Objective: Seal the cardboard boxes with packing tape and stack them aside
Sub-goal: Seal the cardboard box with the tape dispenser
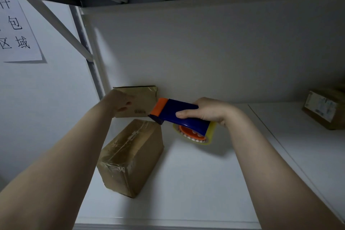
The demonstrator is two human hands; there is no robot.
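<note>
Left of taped box (130, 157), sign (18, 30): 包, 区域

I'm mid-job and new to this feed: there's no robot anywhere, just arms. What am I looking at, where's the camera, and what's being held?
There is no machine: a person works with bare hands, and the single picture comes from a camera on their head, looking forward and down. The right hand grips a blue-and-orange tape dispenser carrying a roll of clear tape. The left hand is on a cardboard box standing against the back wall; whether it grips it is unclear. Nearer, a taped box lies on the white shelf. A third box, labelled, sits far right.
</note>
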